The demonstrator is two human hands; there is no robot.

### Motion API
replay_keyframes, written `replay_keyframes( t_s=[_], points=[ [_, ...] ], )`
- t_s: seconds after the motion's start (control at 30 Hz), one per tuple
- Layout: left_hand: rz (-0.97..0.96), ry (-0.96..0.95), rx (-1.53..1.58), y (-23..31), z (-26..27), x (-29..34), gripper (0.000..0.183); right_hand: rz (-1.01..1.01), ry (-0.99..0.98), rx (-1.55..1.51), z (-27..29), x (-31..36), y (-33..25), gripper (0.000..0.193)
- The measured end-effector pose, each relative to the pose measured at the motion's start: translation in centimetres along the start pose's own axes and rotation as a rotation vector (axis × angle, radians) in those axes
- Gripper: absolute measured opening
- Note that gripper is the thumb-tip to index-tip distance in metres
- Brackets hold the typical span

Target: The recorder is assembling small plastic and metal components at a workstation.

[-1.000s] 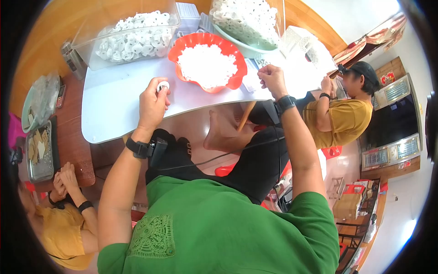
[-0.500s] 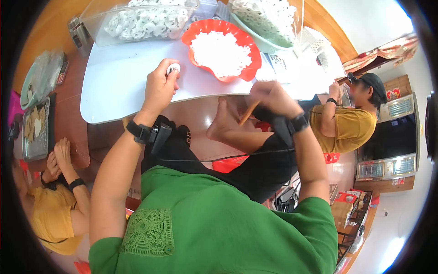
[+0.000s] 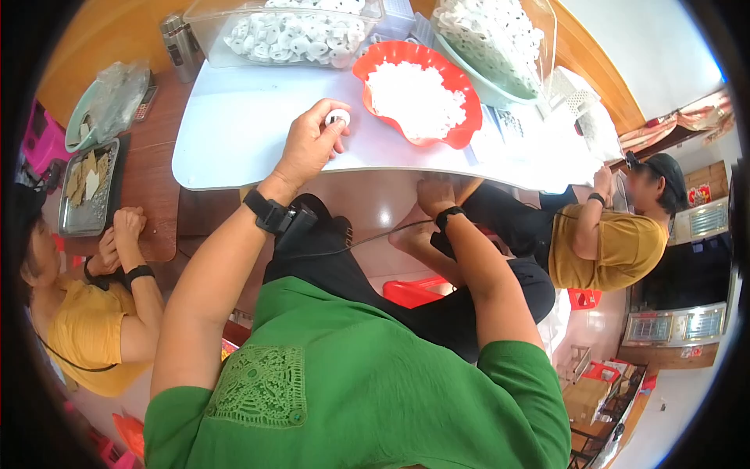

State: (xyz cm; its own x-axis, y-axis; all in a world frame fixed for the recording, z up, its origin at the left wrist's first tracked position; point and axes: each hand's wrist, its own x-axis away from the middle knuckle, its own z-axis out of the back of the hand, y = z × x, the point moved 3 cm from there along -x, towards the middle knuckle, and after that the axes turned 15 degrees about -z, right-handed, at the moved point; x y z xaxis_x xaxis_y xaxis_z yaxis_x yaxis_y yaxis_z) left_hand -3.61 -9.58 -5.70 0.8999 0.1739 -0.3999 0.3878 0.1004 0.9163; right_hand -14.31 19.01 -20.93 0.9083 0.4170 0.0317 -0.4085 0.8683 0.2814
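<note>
My left hand (image 3: 308, 144) is closed over the table's front part, with a small round white plastic piece (image 3: 337, 117) pinched between thumb and fingers. A dark spot shows on the piece. Just below the table's front edge, near my bare foot, my right hand (image 3: 435, 193) is curled closed; what it holds, if anything, is hidden. Beyond the hands stands a red scalloped bowl (image 3: 475, 125) heaped with small white pieces (image 3: 418, 102). Both wrists wear black straps, and a dark cable runs from the left one across my lap.
A clear bin (image 3: 207, 39) of white parts and a pale green basin (image 3: 484, 86) with more stand at the back of the white table (image 3: 234, 117). Co-workers in yellow sit at left (image 3: 101, 328) and right (image 3: 601, 242). A metal tray (image 3: 66, 227) lies on the brown table.
My right hand, blurred near the table edge before, has moved down and left below it. My left hand still holds the white piece. The whole view has shifted.
</note>
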Motion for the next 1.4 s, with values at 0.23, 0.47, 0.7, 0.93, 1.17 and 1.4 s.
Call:
replay_keyframes(
  t_s=[0.23,0.47,0.7,0.93,1.17,1.4],
  points=[
    [0.031,-0.009,0.022,0.4,0.0,0.0,0.022,-0.127,0.074,-0.005,-0.8,-0.9,0.7,0.016],
    [0.018,-0.045,0.025,0.3,0.0,-0.2,0.026,-0.284,0.065,0.033,-0.2,-2.3,0.5,0.017],
    [0.019,-0.068,-0.002,0.2,-0.2,-0.2,0.030,-0.606,-0.103,-0.224,-0.9,-2.6,2.1,0.024],
    [0.032,-0.072,0.006,0.3,-0.3,-0.1,0.032,-0.616,0.278,-0.484,-2.0,-1.8,3.7,0.017],
    [-0.022,-0.032,0.012,0.2,-0.2,-0.4,0.029,-0.192,-0.010,-0.342,-3.3,0.4,4.2,0.013],
    [-0.063,-0.008,0.048,-0.5,0.1,0.0,0.028,-0.256,-0.333,-1.454,3.3,5.5,-2.9,0.013]
  ],
)
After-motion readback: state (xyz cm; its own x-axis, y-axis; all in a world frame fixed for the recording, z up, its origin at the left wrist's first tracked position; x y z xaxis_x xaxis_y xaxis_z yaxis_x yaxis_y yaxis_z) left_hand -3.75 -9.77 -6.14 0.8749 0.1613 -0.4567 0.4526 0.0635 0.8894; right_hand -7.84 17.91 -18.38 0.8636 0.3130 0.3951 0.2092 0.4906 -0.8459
